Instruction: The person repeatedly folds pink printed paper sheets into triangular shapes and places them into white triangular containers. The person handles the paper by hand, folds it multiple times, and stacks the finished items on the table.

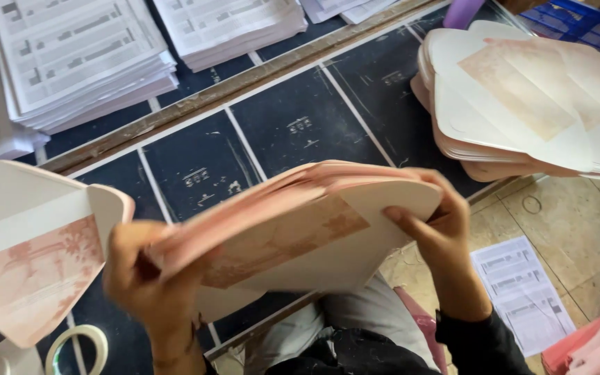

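Note:
Both my hands grip a thick stack of flat pink and white envelope blanks (293,222), held up over the dark work surface. My left hand (151,278) clasps the stack's left end, fingers wrapped around it and blurred. At the right end, my right hand (439,232) pinches the top sheet's rounded flap with the thumb on top. An unfolded envelope blank (32,243) lies to the left on the table.
A second pile of envelope blanks (522,104) sits at the right on the dark board (300,118). Stacks of printed sheets (71,55) lie at the back. A tape roll (78,347) is at lower left, a printed paper (522,292) on the floor, a blue crate (585,31) at top right.

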